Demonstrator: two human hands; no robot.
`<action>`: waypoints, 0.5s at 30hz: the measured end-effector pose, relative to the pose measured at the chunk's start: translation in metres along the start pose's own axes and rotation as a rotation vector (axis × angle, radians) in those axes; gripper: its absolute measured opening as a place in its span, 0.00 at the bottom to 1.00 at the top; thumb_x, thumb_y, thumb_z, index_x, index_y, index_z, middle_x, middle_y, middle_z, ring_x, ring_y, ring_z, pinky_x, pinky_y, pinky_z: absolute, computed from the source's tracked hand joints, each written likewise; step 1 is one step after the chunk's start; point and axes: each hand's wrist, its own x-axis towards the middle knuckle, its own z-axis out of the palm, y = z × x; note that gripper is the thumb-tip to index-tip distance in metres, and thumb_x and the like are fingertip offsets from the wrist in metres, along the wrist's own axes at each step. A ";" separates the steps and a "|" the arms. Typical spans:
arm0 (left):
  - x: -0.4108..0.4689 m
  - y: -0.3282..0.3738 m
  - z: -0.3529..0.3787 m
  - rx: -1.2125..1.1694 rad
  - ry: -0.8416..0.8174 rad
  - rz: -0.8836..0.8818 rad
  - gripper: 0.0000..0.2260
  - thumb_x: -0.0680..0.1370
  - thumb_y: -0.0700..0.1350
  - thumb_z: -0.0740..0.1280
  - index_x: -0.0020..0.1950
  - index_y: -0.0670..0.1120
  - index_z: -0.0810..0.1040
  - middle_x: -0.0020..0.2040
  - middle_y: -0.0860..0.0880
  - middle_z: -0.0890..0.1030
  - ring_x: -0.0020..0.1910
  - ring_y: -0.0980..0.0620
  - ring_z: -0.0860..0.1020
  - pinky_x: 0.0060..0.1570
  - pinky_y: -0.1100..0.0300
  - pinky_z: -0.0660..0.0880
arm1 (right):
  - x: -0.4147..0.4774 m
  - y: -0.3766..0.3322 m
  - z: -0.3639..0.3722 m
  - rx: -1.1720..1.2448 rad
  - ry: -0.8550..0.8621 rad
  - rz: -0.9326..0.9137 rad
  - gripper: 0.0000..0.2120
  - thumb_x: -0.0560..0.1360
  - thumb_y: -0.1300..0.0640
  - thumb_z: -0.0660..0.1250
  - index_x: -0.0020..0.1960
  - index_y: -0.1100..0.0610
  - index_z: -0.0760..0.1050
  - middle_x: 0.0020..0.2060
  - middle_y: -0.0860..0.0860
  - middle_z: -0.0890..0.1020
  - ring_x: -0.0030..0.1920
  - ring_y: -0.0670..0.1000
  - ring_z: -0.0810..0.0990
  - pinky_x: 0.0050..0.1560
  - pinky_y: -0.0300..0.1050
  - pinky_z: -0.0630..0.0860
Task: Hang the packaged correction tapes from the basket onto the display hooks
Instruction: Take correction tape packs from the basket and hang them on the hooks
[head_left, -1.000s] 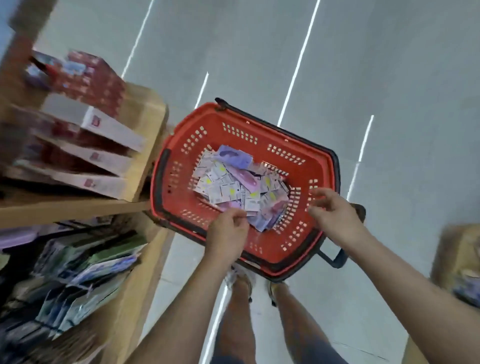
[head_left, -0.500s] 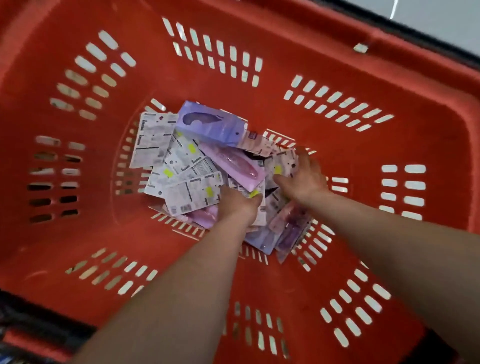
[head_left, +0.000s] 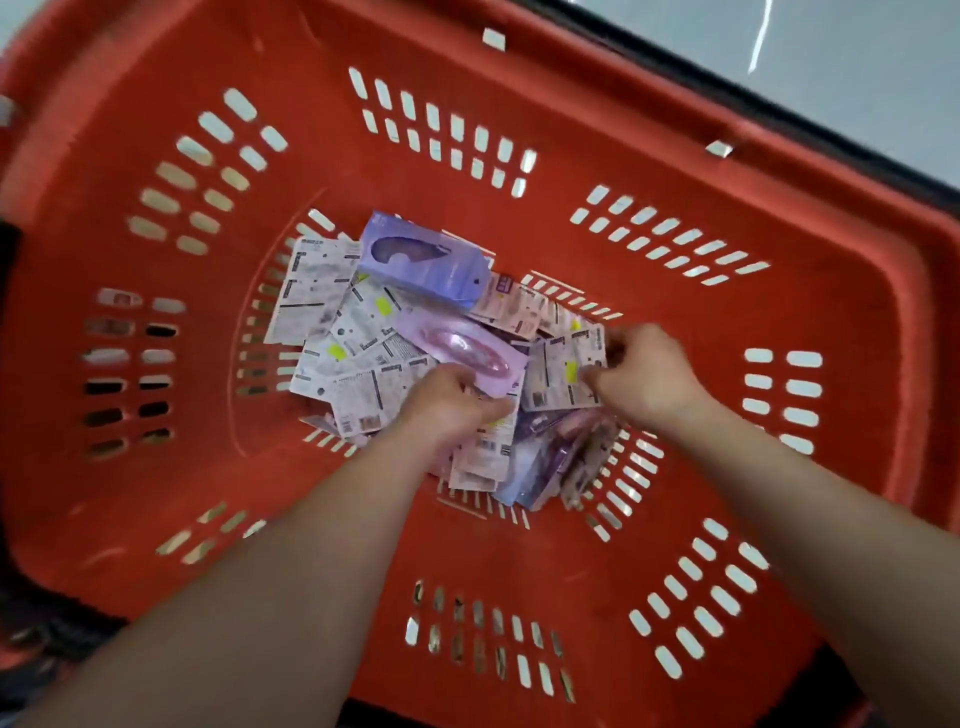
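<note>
Heap of purple and white carded correction tape packs (head_left: 363, 343) is found mid-floor in red slotted plastic basket (head_left: 675, 130). Heap is gripped by curled left hand (head_left: 447, 400); white-backed pack (head_left: 558, 371) at heap's right is pinched by right hand (head_left: 644, 379). Hooks unseen; hanging judged undone.

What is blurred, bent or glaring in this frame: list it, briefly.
Head view: the wide-angle lens bows the basket walls; motion blur smears its slots and rim at image left; print on the packs is too soft to read; light is even, with no hard shadows; a bright streak of glare crosses the floor top right.
</note>
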 end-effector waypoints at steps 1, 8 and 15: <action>-0.003 0.004 0.008 0.038 -0.027 0.035 0.30 0.71 0.52 0.77 0.70 0.47 0.72 0.65 0.47 0.77 0.61 0.48 0.76 0.57 0.59 0.72 | -0.008 -0.001 -0.009 0.007 0.026 -0.034 0.08 0.75 0.61 0.69 0.54 0.57 0.81 0.48 0.53 0.84 0.50 0.55 0.82 0.49 0.47 0.78; -0.038 0.030 0.039 0.432 0.186 0.655 0.49 0.68 0.51 0.79 0.78 0.56 0.48 0.79 0.47 0.52 0.78 0.45 0.53 0.76 0.47 0.57 | -0.048 0.004 -0.040 0.214 0.137 -0.028 0.04 0.75 0.62 0.72 0.45 0.56 0.77 0.40 0.50 0.82 0.43 0.56 0.83 0.44 0.53 0.81; -0.025 0.037 0.035 0.517 0.052 0.819 0.46 0.72 0.56 0.74 0.81 0.54 0.48 0.76 0.47 0.64 0.74 0.47 0.62 0.71 0.41 0.62 | -0.052 0.004 -0.045 0.837 -0.218 0.209 0.09 0.74 0.72 0.67 0.54 0.67 0.79 0.45 0.62 0.86 0.44 0.58 0.87 0.47 0.53 0.84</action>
